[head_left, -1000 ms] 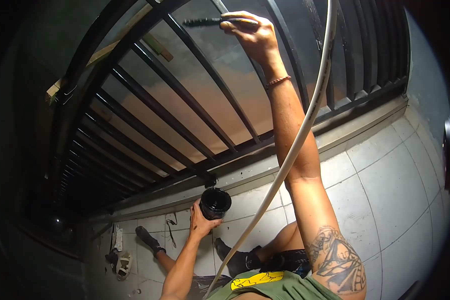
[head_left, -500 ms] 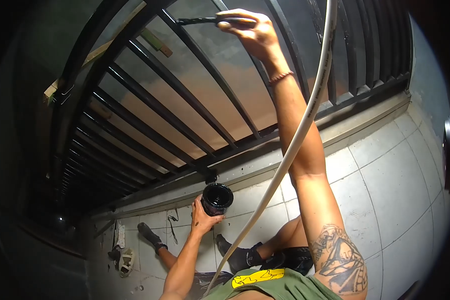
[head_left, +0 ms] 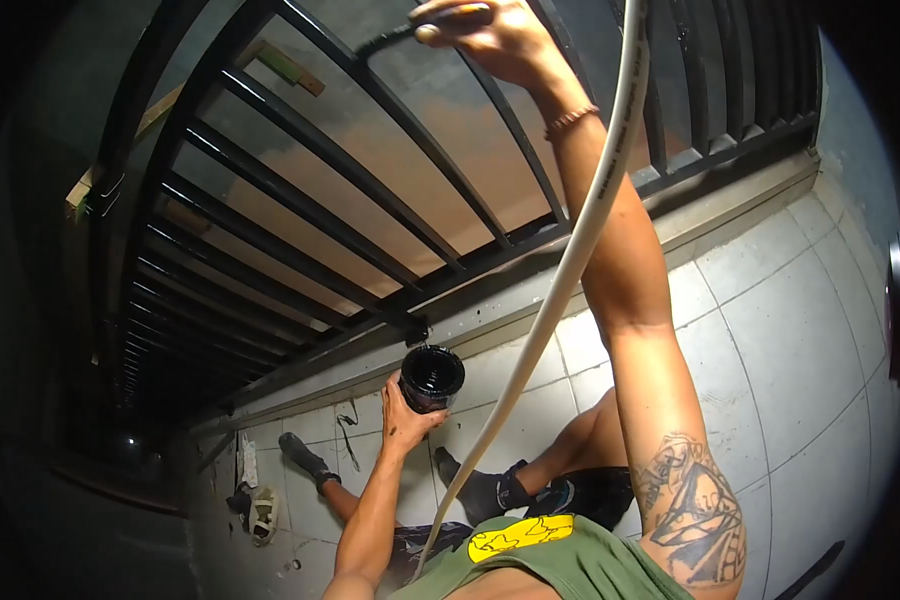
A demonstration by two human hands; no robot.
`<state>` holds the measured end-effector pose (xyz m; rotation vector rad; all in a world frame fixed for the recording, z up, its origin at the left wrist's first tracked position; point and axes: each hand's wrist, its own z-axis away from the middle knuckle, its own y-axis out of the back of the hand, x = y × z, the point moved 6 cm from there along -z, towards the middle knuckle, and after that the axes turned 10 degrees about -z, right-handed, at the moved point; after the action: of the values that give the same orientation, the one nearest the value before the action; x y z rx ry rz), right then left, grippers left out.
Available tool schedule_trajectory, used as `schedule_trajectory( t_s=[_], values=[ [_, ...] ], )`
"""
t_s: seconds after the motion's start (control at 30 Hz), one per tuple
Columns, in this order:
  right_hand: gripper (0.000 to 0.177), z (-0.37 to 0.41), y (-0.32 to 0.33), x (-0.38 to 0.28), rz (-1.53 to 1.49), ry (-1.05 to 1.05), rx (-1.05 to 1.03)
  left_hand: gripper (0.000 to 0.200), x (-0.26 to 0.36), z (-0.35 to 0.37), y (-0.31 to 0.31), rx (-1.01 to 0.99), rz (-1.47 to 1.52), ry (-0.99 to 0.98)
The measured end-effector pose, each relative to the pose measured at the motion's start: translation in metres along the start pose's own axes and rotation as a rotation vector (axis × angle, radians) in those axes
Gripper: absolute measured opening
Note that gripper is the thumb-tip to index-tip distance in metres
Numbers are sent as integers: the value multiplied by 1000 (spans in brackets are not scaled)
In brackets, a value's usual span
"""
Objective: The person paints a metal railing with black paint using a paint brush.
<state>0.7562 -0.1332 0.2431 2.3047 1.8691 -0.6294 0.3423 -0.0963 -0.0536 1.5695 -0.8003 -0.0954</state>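
Observation:
My right hand (head_left: 505, 42) is raised at the top of the head view, fingers wrapped round the handle of a paintbrush (head_left: 388, 41). The brush is dark with paint, and its bristle end bends against the edge of a black metal bar (head_left: 395, 108) of the railing. Lower down, my left hand (head_left: 400, 422) grips an open black can (head_left: 427, 402) from the side and below. Glossy black paint shows inside the can, which is held above the tiled floor close to the railing's foot.
A pale hose or cable (head_left: 576, 262) crosses the view in front of my right arm. Below the railing runs a ledge (head_left: 705, 205). Sandals (head_left: 263, 515) and small items lie on the tiled floor (head_left: 750, 330) at lower left. Wooden strips (head_left: 80, 192) sit by the railing's top.
The view has shifted slightly. My right hand has moved the brush a little down along the bar, and its bristles now bend more. My left hand still holds the can.

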Motion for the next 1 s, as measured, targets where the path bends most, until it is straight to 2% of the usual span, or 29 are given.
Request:
schedule_trajectory(
  t_s=[0.07, 0.1, 0.17, 0.23, 0.3, 0.37, 0.43, 0.47, 0.5, 0.57, 0.63, 0.67, 0.77, 0.83, 0.9, 0.93, 0.97, 1.0],
  values=[
    [24, -3, -1, 34, -645, -165, -13, 96, 3, -2, 4, -10, 19, 12],
    [22, 23, -8, -1, 166, 99, 72, 97, 4, -2, 4, -13, 43, 21],
    [22, 63, -1, 11, 365, -11, 54, 96, 2, -5, -1, 7, 6, 6],
    [23, 107, 6, 28, 209, -166, 70, 96, 4, -4, -4, -26, 1, -22],
    [22, 149, 13, 42, 256, -242, 131, 95, -13, -7, -19, -75, -2, -46],
    [23, 187, 23, 58, 221, -382, 155, 94, -13, -4, -22, -14, 82, -85],
    [23, 209, 29, 54, 272, -539, 94, 91, 6, -1, -15, -38, 45, -56],
    [20, 214, 35, 59, 396, -333, 16, 92, 8, 0, -15, -41, 36, -54],
    [20, 207, 39, 60, 398, -336, 21, 92, 9, 0, -16, -43, 28, -52],
    [16, 188, 45, 59, 199, -464, 209, 94, 7, -2, -18, -42, -3, -34],
    [16, 159, 34, 41, 8, -299, 506, 95, 2, -5, -18, -36, -30, -37],
    [20, 153, 31, 45, -37, -202, 589, 96, 7, -6, -15, -49, -16, -35],
    [21, 181, 28, 84, -142, -459, 913, 86, 11, -7, -13, -18, -40, -36],
    [19, 215, 26, 95, -63, -647, 973, 86, 8, -7, -14, -13, -109, -52],
    [29, 244, 38, 122, 195, -737, 958, 87, 19, -10, -14, -43, -129, -130],
    [29, 252, 40, 123, 292, -807, 931, 87, 28, -9, -11, -118, -9, -60],
    [29, 257, 45, 121, 293, -814, 938, 87, 33, -8, -10, -128, -13, -60],
    [28, 251, 51, 115, 498, -805, 823, 86, 33, -7, -11, -144, 15, -6]
  ],
)
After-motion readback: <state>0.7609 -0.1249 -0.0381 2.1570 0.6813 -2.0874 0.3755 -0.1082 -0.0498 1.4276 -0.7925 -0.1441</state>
